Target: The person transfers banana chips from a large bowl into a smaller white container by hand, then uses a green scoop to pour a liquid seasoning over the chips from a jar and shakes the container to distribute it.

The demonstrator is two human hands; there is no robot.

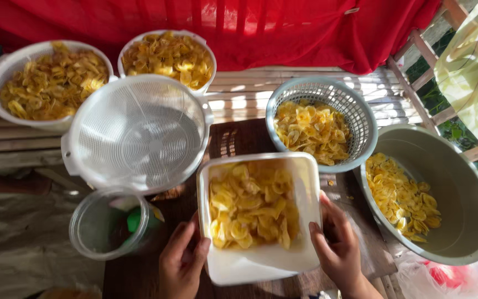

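Chips [252, 205], yellow and sliced thin, fill a white tray [261, 264] low in the centre of the frame. The left hand [182, 260] clasps the tray's lower left edge, fingers curled on its rim; the right hand [336, 243] grips the right edge the same way. The tray sits over a dark wooden bench [239, 138]. Just left stands a clear tub [106, 224], above it an empty white colander [139, 133]. A grey basket [321, 123] and a metal basin [449, 194] at right also hold chips, as do two bowls [48, 83] at upper left.
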